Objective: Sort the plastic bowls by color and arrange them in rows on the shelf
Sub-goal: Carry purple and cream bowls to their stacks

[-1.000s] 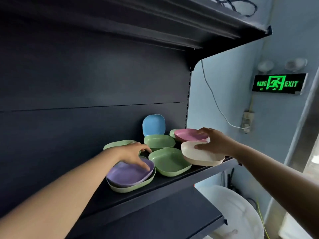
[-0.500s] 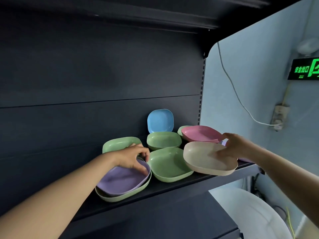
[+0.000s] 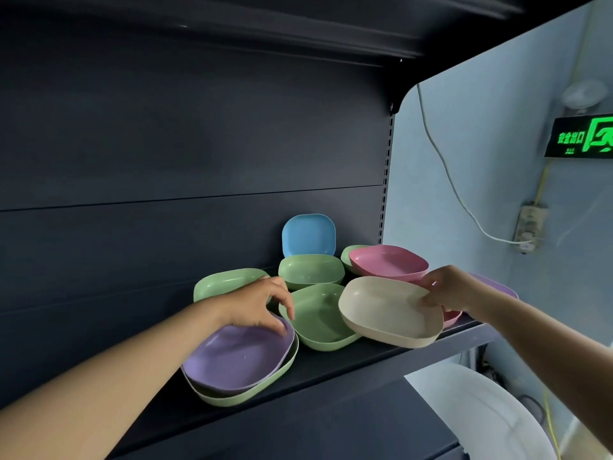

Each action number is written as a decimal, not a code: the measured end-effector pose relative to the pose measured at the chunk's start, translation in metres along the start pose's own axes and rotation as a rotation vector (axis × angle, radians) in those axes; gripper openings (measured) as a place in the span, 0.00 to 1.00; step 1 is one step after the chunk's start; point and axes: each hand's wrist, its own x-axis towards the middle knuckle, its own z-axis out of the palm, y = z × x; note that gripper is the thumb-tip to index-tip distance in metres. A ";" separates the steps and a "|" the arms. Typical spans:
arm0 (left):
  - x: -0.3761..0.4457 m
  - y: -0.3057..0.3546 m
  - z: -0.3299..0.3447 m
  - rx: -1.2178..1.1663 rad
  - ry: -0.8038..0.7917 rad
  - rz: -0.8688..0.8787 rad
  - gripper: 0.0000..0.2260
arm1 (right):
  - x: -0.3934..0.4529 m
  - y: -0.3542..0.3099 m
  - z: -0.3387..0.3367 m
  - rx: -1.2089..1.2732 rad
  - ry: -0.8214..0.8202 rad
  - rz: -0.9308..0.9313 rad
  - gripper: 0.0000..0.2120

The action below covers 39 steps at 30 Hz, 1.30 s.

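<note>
Since half a second ago the beige bowl (image 3: 391,312) has moved little; the right hand (image 3: 454,290) still holds it tilted above the front edge of the shelf (image 3: 348,366), and a second earlier it sat lower, against the pink bowl (image 3: 388,263).

Right fingers (image 3: 428,302) pinch the beige bowl's right rim, thumb on the inside, clenched on it. The bowl overlaps the right edge of the front green bowl (image 3: 318,318); contact cannot be told.

Left fingers (image 3: 283,313) curl over the far rim of the purple bowl (image 3: 238,356), grasping it. The left hand (image 3: 252,305) arches above it. That bowl is nested in a green base bowl (image 3: 245,393) at the shelf's front left.

Behind the left hand lies a left green bowl (image 3: 222,282). A middle green bowl (image 3: 310,270) sits behind the front one. The blue bowl (image 3: 308,234) leans upright against the back panel. The pink bowl is partly covering a rear green bowl (image 3: 348,257). A second purple bowl (image 3: 497,287) shows behind the right wrist.

Off the shelf: a lit exit sign (image 3: 580,137) and a white cable (image 3: 447,174) on the wall.
</note>
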 end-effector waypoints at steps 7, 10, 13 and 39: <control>0.006 -0.005 -0.003 -0.126 0.004 0.070 0.17 | -0.005 -0.007 0.003 0.056 -0.007 0.012 0.12; 0.006 -0.007 -0.013 -0.177 0.029 0.068 0.14 | -0.006 -0.009 0.005 0.088 -0.001 0.024 0.11; 0.005 -0.008 -0.030 -0.213 0.046 0.026 0.11 | -0.005 -0.014 0.006 0.130 0.012 0.037 0.10; -0.237 -0.078 -0.110 -1.196 1.007 -0.698 0.20 | -0.082 -0.284 0.144 0.718 -0.296 -0.134 0.07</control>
